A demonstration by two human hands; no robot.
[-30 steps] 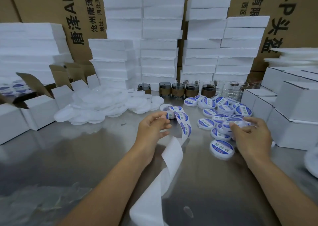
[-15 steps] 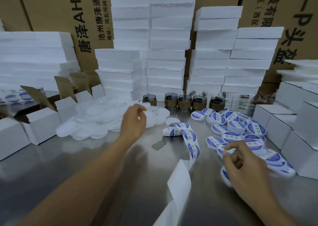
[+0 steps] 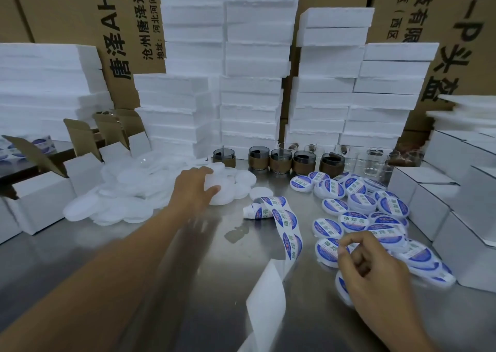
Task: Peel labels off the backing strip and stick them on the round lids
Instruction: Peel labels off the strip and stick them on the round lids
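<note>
While left hand (image 3: 194, 190) grips a blank lid (image 3: 218, 181), right hand (image 3: 373, 267) is curled, can't tell on what; pile (image 3: 120, 198) under left may lift stuck lids together.

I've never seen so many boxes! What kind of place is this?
Probably a small packing workshop or storeroom: big printed cardboard cartons stand behind stacks of white foam blocks, and the steel table holds heaps of round lids and a label strip.

The table (image 3: 150, 284) I work on is smooth, shiny metal. My blank lids (image 3: 128, 198) are milky, matt plastic. The labels (image 3: 288, 219) look glossy on slick white paper backing (image 3: 265, 298). Behind are rough foam blocks (image 3: 252, 83) and matt brown cardboard cartons (image 3: 67, 11).
</note>
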